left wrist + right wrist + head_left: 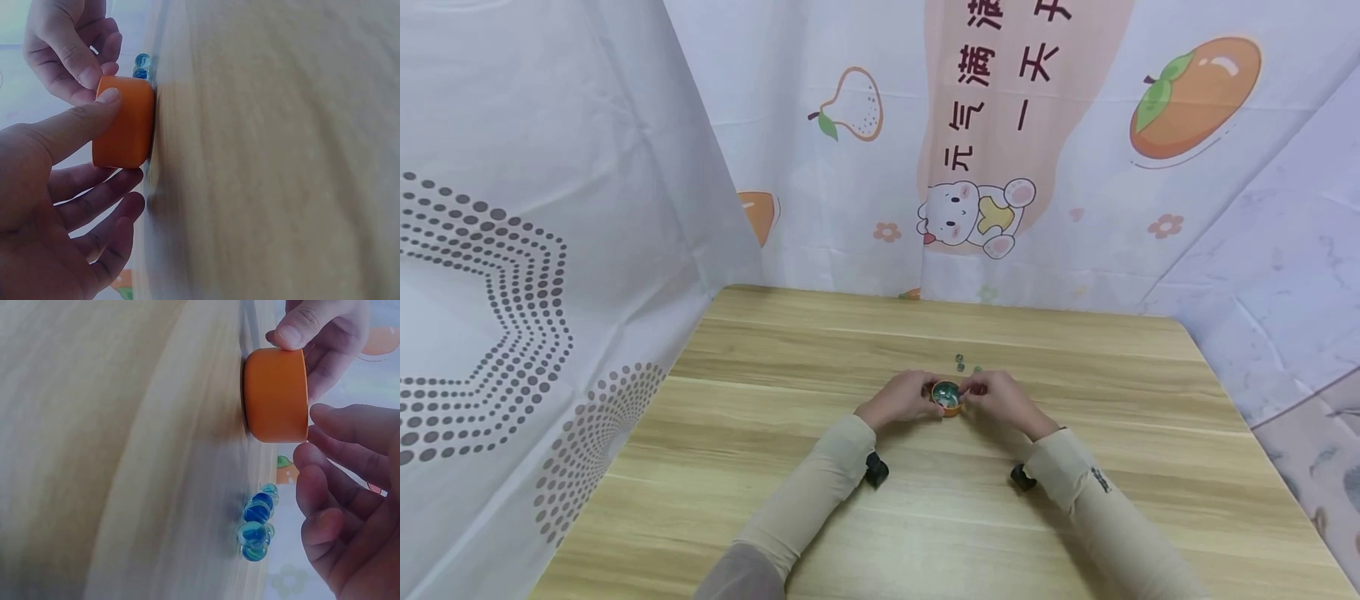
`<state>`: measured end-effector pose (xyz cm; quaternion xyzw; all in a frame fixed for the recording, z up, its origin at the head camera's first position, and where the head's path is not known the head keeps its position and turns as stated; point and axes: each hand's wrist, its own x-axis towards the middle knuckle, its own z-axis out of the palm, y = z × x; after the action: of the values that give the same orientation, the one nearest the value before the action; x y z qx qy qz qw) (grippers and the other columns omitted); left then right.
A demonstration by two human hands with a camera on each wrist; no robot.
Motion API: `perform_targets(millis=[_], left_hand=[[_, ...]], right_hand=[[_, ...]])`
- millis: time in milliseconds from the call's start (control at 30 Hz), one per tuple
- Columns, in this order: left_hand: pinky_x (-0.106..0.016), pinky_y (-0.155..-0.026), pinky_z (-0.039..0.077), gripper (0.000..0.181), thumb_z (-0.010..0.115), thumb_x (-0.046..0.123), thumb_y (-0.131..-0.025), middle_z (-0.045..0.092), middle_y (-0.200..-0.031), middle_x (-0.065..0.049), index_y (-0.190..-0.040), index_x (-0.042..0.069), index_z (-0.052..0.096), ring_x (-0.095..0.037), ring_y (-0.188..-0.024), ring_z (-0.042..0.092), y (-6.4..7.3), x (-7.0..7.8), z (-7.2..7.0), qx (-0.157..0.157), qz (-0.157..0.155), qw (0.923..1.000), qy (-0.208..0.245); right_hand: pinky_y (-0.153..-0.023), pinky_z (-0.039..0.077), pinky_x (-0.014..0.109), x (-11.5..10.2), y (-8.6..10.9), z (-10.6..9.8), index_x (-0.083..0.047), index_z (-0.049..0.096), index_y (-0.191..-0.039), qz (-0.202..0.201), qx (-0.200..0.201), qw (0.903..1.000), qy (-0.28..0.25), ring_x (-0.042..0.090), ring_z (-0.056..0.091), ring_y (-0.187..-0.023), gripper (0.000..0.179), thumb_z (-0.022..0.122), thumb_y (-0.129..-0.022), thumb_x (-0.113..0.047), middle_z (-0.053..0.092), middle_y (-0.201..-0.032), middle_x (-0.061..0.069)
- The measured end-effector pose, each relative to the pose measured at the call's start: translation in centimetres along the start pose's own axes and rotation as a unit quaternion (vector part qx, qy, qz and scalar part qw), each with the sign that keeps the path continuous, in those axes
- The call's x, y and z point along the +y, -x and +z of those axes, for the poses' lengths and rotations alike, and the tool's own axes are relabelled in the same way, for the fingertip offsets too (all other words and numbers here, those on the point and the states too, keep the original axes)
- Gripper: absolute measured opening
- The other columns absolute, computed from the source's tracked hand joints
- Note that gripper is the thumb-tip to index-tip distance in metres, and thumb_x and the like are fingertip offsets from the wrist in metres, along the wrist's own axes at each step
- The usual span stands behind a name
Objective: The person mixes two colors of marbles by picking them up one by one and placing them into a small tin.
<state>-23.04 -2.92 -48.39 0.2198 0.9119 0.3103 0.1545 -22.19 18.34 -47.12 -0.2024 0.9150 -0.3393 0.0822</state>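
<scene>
A small orange bowl [951, 411] stands upright on the wooden table, with shiny, dark greenish contents inside it. My left hand [904, 397] holds the bowl from the left, its thumb [107, 103] on the wall near the rim and its fingers around the side. On the bowl's right, my right hand [1002, 400] has its thumb and index finger at the rim, the other fingers loosely bent. No object shows between those fingertips, though the rim partly hides them. Several clear glass marbles with blue-green swirls [253, 533] lie on the table just beyond the right hand.
The wooden table [895, 533] extends on all sides of the bowl. A printed curtain [850, 192] hangs along its back edge, with another patterned cloth [617, 208] on the left. Black straps [876, 470] sit at both wrists.
</scene>
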Motion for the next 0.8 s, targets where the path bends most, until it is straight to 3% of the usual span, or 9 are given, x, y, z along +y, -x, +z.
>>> perform_targets(millis=[300, 500, 800], left_hand=[[-0.025, -0.086, 0.048, 0.054, 0.078, 0.026, -0.083, 0.068, -0.111, 0.001, -0.133, 0.013, 0.06, -0.009, -0.096, 0.06, 0.1, 0.2, -0.2, 0.0, 0.004, 1.0, -0.008], [-0.026, -0.086, 0.048, 0.055, 0.079, 0.026, -0.083, 0.068, -0.11, 0.001, -0.133, 0.013, 0.06, -0.009, -0.095, 0.06, 0.0, 0.2, -0.2, 0.002, 0.003, 1.0, -0.004], [-0.026, -0.086, 0.048, 0.054, 0.078, 0.026, -0.083, 0.068, -0.11, 0.001, -0.132, 0.012, 0.06, -0.009, -0.094, 0.059, 0.1, 0.0, 0.0, 0.006, 0.01, 0.9999, -0.008]], right_hand=[[-0.07, 0.05, 0.031, -0.1, 0.4, -1.6, -0.001, 0.074, -0.1, 0.013, 0.018, 0.9997, -0.012, 0.016, 0.06, -0.079, 0.016, 0.067, -0.091, -0.013, 0.071, -0.09, 0.01], [-0.066, 0.045, 0.029, 0.6, 0.6, -2.7, -0.004, 0.073, -0.102, 0.038, 0.014, 0.9991, 0.009, 0.014, 0.056, -0.075, 0.018, 0.064, -0.094, -0.017, 0.068, -0.088, 0.007], [-0.066, 0.045, 0.03, 1.5, 0.8, -3.4, -0.001, 0.072, -0.103, 0.044, 0.017, 0.9983, 0.033, 0.015, 0.056, -0.076, 0.02, 0.061, -0.094, -0.016, 0.069, -0.09, 0.009]])
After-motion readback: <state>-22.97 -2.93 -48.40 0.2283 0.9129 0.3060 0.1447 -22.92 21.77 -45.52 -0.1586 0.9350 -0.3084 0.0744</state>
